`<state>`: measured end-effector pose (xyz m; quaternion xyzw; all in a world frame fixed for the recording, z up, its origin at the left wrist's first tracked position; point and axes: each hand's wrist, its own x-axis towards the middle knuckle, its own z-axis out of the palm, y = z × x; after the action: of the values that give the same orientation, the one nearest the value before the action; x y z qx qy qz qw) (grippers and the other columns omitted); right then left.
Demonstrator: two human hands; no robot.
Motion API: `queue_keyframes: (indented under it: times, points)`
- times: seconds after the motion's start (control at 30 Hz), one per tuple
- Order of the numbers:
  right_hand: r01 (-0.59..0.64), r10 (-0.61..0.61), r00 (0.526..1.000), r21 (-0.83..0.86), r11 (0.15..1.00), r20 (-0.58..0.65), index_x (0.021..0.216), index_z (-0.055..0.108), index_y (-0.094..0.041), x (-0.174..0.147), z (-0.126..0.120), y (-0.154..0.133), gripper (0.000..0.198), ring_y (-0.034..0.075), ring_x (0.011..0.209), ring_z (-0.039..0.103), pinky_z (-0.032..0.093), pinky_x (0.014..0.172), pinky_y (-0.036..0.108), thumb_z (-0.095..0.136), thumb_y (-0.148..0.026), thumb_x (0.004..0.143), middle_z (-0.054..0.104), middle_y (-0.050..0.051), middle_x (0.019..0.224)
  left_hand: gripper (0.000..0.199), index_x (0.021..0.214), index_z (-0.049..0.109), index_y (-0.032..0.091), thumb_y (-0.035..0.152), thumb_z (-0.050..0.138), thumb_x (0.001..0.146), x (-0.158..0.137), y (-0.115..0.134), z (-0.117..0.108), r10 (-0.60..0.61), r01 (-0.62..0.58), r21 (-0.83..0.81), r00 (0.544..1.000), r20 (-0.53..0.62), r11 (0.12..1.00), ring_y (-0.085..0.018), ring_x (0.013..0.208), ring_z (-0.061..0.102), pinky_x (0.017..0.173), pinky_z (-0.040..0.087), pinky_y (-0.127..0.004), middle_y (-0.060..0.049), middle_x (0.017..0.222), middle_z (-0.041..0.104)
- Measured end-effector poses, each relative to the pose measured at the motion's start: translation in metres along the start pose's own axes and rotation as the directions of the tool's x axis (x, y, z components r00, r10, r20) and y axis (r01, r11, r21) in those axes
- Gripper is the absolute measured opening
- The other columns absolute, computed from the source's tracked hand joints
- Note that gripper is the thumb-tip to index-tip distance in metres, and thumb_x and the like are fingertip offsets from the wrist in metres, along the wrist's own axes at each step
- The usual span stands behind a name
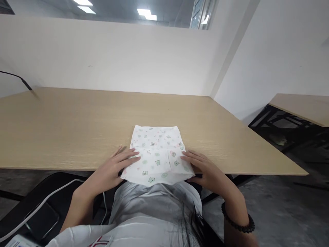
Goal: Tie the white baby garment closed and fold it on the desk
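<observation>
A white cloth (pixel 157 161) printed with small green and pink animal figures lies on the table, crossed by fold lines. Its near end reaches past the table's front edge, over my lap. On its left side, my left hand (pixel 110 171) has fingers on top and the thumb by the near left corner. The right side is held likewise by my right hand (pixel 205 169), fingertips on the cloth and thumb at the near right corner. The thumb tips are partly hidden by the cloth.
The wooden table (pixel 84 123) meets a white partition (pixel 123 58) at the back. A thin black rod (pixel 22 80) sticks out at the left. A white cable (pixel 43 202) runs over the black seat. Another table (pixel 303 104) stands at right.
</observation>
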<state>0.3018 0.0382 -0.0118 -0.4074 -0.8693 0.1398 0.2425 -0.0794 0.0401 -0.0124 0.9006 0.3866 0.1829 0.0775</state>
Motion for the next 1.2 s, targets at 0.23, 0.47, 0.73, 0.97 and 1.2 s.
queue_keyframes:
  times: [0.23, 0.47, 0.73, 0.97, 1.2]
  points:
    - [0.106, -0.087, 0.979, 0.094, 0.990, -0.186, 0.108, 0.072, -0.028, -0.011, 0.013, 0.006, 0.025, 0.027, 0.115, 0.064, 0.049, 0.100, 0.048, 0.057, -0.020, 0.091, 0.074, 0.007, 0.113, 0.033, 0.116, 0.070, 0.031, 0.025, 0.046, 0.095, -0.006, -0.002, -0.005, -0.024, 0.012, -0.185, 0.998, -0.062, 0.983, -0.024, 0.119, 0.063, 0.119, 0.028, -0.055, -0.002, 0.117, 0.073]
    - [-0.203, 0.314, 0.815, 0.267, 0.942, -0.488, 0.089, 0.069, -0.023, 0.027, 0.015, 0.001, 0.027, 0.026, 0.084, 0.071, 0.056, 0.079, 0.039, 0.059, -0.048, 0.089, 0.076, 0.007, 0.089, 0.043, 0.117, 0.061, 0.017, 0.051, 0.049, 0.094, 0.024, -0.005, 0.013, -0.463, 0.278, -0.546, 0.855, -0.233, 0.790, -0.027, 0.094, 0.069, 0.081, 0.058, -0.040, -0.013, 0.105, 0.072]
    - [-0.383, 0.484, 0.617, 0.300, 0.873, -0.620, 0.112, 0.064, -0.018, 0.048, 0.022, 0.016, 0.045, 0.030, 0.113, 0.063, 0.045, 0.099, 0.050, 0.056, -0.054, 0.087, 0.070, 0.015, 0.118, 0.078, 0.153, 0.014, 0.014, 0.050, 0.049, 0.094, 0.048, -0.012, 0.019, -0.607, 0.456, -0.420, 0.704, -0.370, 0.785, -0.031, 0.137, 0.044, 0.110, 0.037, -0.053, -0.025, 0.149, 0.040]
    - [-0.405, 0.461, 0.765, 0.220, 0.887, -0.450, 0.118, 0.060, -0.020, 0.043, 0.022, 0.000, 0.042, 0.029, 0.103, 0.066, 0.047, 0.092, 0.045, 0.056, -0.050, 0.088, 0.074, 0.011, 0.102, 0.049, 0.126, 0.056, 0.018, 0.053, 0.044, 0.094, 0.038, 0.000, 0.009, -0.513, 0.467, -0.229, 0.829, -0.222, 0.854, -0.030, 0.117, 0.056, 0.103, 0.042, -0.050, -0.014, 0.128, 0.062]
    - [-0.311, 0.347, 0.894, 0.165, 0.936, -0.285, 0.110, 0.065, -0.021, 0.070, 0.020, 0.005, 0.028, 0.023, 0.083, 0.064, 0.049, 0.077, 0.037, 0.053, -0.027, 0.085, 0.070, 0.005, 0.089, 0.039, 0.121, 0.064, 0.020, 0.040, 0.048, 0.092, 0.053, 0.000, 0.003, -0.435, 0.336, -0.344, 0.860, -0.268, 0.877, -0.025, 0.109, 0.060, 0.087, 0.052, -0.038, -0.011, 0.123, 0.060]
